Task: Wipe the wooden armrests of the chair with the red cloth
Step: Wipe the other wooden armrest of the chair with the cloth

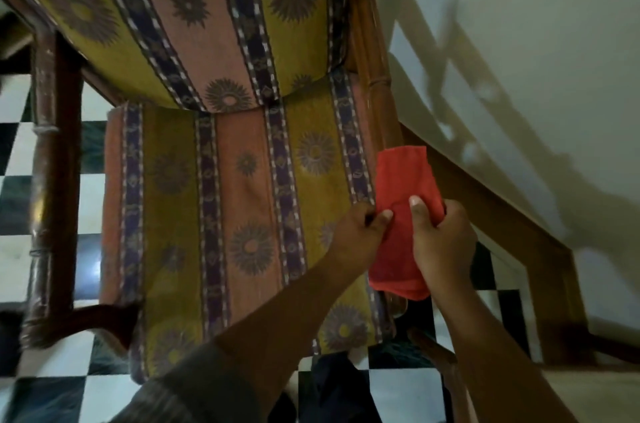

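The chair (221,152) filled most of the view, its striped seat cushion (242,215) running down toward the person and its back cushion (194,14) rising above. Its right side stood close to a pale wall (536,59), with only a narrow strip between the right armrest (372,69) and the wall's wooden skirting (502,225). On the left the chair had more room: checkered floor (17,152) showed past the dark left armrest (48,180), whose front end curved inward near the cushion's lower left corner. More floor showed below the seat's front edge.

The red cloth (401,187) lay draped over the front part of the right armrest, right at the seat cushion's right edge, covering the wood there and hanging past the armrest's end.

The right hand (443,235) was clenched on the cloth, thumb on top, fingers wrapped around the far side. The left hand (360,232) pinched the cloth's left edge between thumb and fingers, just over the cushion's border. The two hands were nearly touching. A grey sleeve (194,388) covered the left upper forearm.
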Action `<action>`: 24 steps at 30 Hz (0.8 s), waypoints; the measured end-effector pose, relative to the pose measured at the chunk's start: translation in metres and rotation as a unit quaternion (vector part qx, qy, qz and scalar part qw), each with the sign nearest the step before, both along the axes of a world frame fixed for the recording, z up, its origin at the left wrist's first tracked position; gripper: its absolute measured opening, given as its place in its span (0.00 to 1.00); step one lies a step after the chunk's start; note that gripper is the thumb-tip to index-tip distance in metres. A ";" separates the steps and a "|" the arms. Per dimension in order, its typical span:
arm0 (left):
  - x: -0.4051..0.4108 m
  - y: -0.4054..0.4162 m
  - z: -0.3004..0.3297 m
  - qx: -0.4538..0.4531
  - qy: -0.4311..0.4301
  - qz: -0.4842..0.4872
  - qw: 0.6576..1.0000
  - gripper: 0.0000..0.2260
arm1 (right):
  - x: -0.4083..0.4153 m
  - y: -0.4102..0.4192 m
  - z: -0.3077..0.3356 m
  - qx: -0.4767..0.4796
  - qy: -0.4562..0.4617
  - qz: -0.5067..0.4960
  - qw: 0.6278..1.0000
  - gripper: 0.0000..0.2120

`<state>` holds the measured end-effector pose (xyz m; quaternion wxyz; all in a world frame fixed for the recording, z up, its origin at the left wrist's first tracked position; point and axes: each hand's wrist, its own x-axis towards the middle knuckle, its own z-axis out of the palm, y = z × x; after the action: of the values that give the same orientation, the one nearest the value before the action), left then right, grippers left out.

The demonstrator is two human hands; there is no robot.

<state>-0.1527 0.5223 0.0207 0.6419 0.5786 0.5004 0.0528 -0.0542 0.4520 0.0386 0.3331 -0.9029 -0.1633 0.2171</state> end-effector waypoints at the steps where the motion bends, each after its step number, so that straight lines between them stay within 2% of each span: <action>1: -0.004 0.001 0.002 -0.002 -0.011 0.016 1.000 0.10 | -0.004 0.003 0.005 0.020 -0.004 -0.001 1.000 0.16; 6: -0.066 0.011 0.018 0.044 -0.052 0.099 0.993 0.09 | -0.063 0.021 0.021 0.084 0.024 0.033 0.996 0.22; 12: -0.219 0.044 0.059 0.185 0.014 0.200 0.962 0.08 | -0.201 0.076 0.036 0.164 0.077 0.120 0.976 0.11; 16: -0.342 0.076 0.087 0.255 0.065 0.266 0.927 0.06 | -0.323 0.120 0.052 0.202 0.119 0.185 0.955 0.19; 19: -0.400 0.089 0.090 0.269 0.103 0.309 0.906 0.07 | -0.386 0.138 0.049 0.223 0.114 0.224 0.942 0.23; 24: -0.470 0.098 0.054 0.221 0.175 0.326 0.902 0.06 | -0.454 0.145 0.014 0.165 0.091 0.259 0.947 0.17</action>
<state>-0.6229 0.6205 0.0744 0.3468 0.5102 0.7405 0.2665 -0.5080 0.5970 0.0527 0.4229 -0.7382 -0.3944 0.3474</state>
